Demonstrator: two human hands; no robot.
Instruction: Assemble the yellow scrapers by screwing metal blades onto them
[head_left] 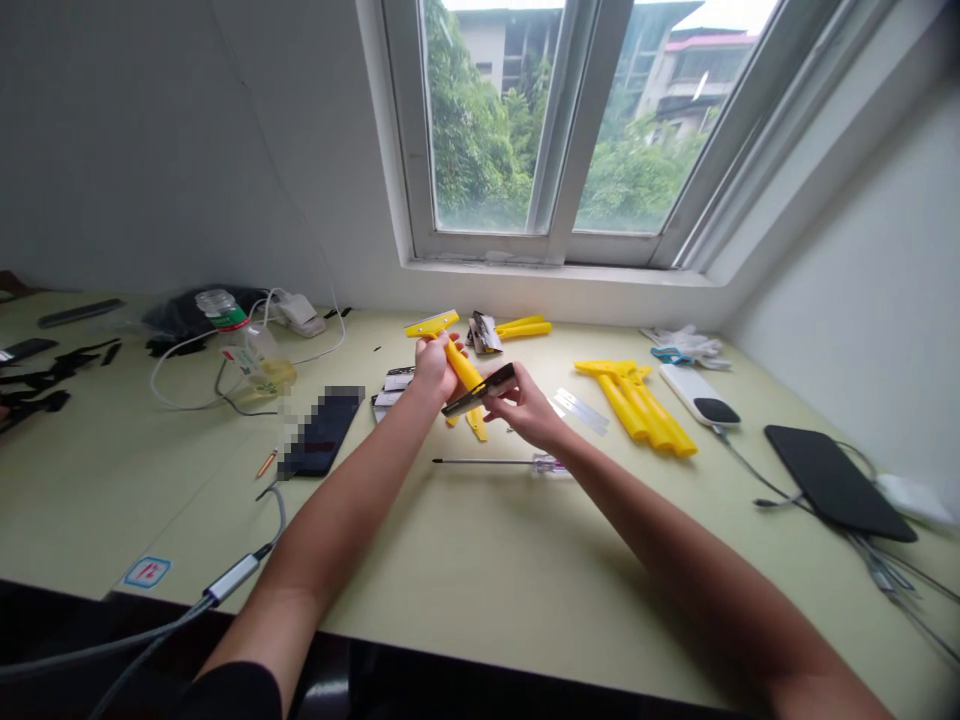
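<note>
Head view: above the table (465, 560), I have the left hand (435, 370) gripping the yellow scraper (462, 368) and the right hand (531, 410) pinching a dark packet (481, 391) by its lower end, so I'd steady the scraper and guide the packet gently.

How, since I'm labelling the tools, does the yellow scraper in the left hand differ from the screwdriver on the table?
The yellow scraper is held tilted in the left hand, while the screwdriver lies flat on the table. The scraper ends in a wide head; the screwdriver ends in a slim shaft with a dark tip. The scraper's handle is yellow; the screwdriver's looks clear with a purple tint. Both are handled tools.
</note>
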